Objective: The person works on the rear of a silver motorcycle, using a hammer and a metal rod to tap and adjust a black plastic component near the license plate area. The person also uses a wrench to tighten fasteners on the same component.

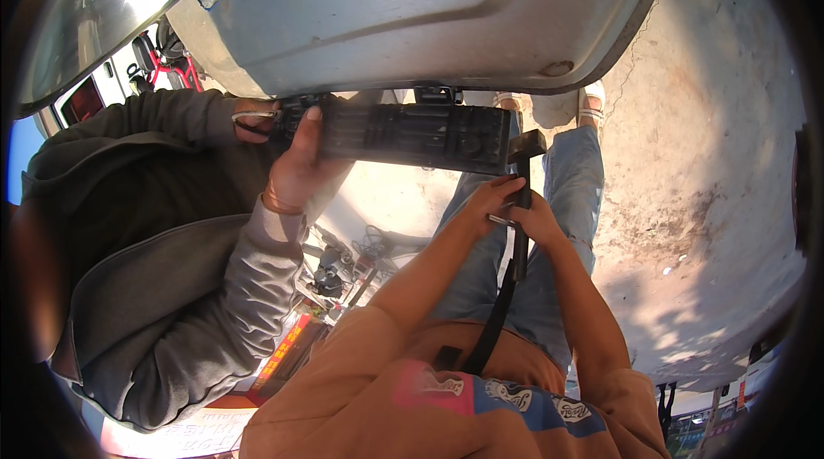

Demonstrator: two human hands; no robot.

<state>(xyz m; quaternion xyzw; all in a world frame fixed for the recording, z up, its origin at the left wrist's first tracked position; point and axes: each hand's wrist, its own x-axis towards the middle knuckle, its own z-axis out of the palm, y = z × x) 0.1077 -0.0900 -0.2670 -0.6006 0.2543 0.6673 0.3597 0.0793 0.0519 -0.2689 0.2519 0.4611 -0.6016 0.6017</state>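
Note:
A hammer (526,147) with a dark block-shaped head and a black handle stands in front of my legs, head uppermost. My right hand (539,219) is closed round its handle. Beside it, the fingers of my left hand (490,204) are drawn together and lie against the same handle. A small shiny metal piece (500,220) shows between my two hands; its kind is unclear. Just beyond the hammer's head is the end of a long, black ribbed part (412,133), held up by a co-worker's hand (296,159) at its left.
A pale metal vehicle panel (412,21) with a curved lower edge spans the top. The co-worker's grey sleeve (232,304) fills the left side. Tools and metal parts (343,270) lie on the ground between us. Concrete floor (678,202) extends to the right.

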